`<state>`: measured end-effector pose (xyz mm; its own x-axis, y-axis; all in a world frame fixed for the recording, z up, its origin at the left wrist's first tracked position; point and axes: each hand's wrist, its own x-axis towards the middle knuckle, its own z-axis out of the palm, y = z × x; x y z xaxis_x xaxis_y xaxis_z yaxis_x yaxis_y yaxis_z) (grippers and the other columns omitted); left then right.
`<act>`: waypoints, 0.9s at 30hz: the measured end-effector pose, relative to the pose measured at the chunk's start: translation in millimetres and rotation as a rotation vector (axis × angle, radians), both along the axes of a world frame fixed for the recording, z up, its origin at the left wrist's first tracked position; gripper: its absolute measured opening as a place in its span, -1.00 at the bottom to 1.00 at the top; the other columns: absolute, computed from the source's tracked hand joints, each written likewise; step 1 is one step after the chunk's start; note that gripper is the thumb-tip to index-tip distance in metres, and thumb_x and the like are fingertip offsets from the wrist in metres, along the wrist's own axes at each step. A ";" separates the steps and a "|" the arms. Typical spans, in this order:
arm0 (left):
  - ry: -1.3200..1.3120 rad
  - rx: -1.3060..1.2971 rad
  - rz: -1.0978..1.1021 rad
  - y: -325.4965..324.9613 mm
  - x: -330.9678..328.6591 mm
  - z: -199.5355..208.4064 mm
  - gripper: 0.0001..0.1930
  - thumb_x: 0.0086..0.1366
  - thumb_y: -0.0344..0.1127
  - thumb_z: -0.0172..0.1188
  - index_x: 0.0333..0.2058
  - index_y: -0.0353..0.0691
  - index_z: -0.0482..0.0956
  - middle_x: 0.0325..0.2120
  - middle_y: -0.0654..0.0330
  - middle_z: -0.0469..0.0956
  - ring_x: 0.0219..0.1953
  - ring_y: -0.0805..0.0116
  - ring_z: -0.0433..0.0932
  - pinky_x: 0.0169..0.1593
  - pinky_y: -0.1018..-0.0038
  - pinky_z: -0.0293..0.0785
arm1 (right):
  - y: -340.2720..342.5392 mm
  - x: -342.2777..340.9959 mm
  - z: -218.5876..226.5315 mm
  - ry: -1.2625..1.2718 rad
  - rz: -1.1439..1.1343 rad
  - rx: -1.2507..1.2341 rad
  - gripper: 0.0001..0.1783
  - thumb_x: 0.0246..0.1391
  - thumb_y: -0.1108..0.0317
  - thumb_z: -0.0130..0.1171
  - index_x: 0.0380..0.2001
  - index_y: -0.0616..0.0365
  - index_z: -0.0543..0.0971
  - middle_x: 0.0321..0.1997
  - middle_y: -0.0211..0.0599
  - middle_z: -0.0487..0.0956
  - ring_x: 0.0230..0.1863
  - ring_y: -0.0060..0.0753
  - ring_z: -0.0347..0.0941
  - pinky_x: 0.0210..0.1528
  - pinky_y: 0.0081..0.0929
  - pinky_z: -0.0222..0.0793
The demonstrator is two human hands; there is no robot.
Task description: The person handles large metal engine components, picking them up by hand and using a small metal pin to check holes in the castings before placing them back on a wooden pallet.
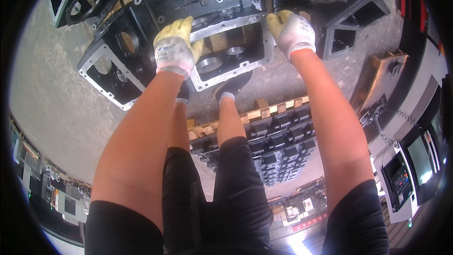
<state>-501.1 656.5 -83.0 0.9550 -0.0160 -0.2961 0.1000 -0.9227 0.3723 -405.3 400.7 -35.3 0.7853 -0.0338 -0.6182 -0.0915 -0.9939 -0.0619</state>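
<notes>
In front of me lies a black cast-metal housing [268,49] with a bright machined flange around a large rectangular opening. Round bored holes show inside it. My left hand [173,51], in a white knit glove with yellow-coated fingers, is closed over the flange's left end, thumb toward the opening. At the right end my right hand [293,33], gloved alike, has its fingers curled on the housing's edge; the fingertips are partly hidden. Another dark casting [207,5] with bolt holes sits directly beyond the housing.
Similar housings stand close by at left [89,63] and right [342,40]. My shoe [235,85] is beside the held housing's near edge. Behind my legs, a wooden pallet [257,112] borders rows of black castings [278,146]. A machine control panel [398,179] stands at right.
</notes>
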 end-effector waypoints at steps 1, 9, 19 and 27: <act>0.002 0.005 0.002 -0.3 -0.2 0.1 -0.45 0.09 -0.21 0.40 0.10 -0.17 0.56 -0.01 0.05 0.62 0.04 0.04 0.60 0.18 0.20 0.48 | 1.3 1.0 -0.2 0.035 -0.046 0.008 -0.47 0.26 -0.08 -0.01 -0.12 0.13 0.69 -0.11 0.06 0.68 0.00 0.09 0.60 0.09 -0.13 0.48; -0.027 -0.003 0.001 2.1 0.0 -2.2 -0.45 0.09 -0.21 0.40 0.08 -0.18 0.57 -0.03 0.04 0.63 0.04 0.03 0.60 0.17 0.20 0.49 | 7.6 2.3 -7.1 0.081 -0.214 0.012 -0.48 0.22 -0.03 -0.04 -0.14 0.17 0.70 -0.10 0.07 0.68 0.00 0.12 0.60 0.12 -0.13 0.47; -0.043 -0.027 0.001 -0.2 0.9 -0.2 -0.46 0.09 -0.20 0.38 0.08 -0.17 0.58 -0.04 0.02 0.63 0.03 -0.01 0.60 0.17 0.19 0.48 | -1.5 -3.0 -13.8 -0.053 -0.177 0.088 -0.47 0.26 -0.11 0.02 -0.22 0.14 0.71 -0.13 0.04 0.68 -0.04 0.12 0.61 0.07 -0.14 0.50; -0.045 0.008 0.000 -4.2 -2.2 -1.0 -0.46 0.08 -0.21 0.38 0.08 -0.17 0.58 -0.02 -0.01 0.63 0.04 -0.06 0.59 0.17 0.17 0.47 | -51.0 -37.5 -0.8 -0.253 -0.109 0.330 -0.67 0.20 0.08 0.21 -0.21 0.12 0.65 -0.23 -0.04 0.68 -0.13 0.04 0.62 -0.05 -0.15 0.51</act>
<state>-503.3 652.3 -84.0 0.9673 -0.0142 -0.2534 0.0832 -0.9256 0.3693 -442.9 349.7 -36.0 0.9165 0.0426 -0.3978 -0.1355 -0.9024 -0.4090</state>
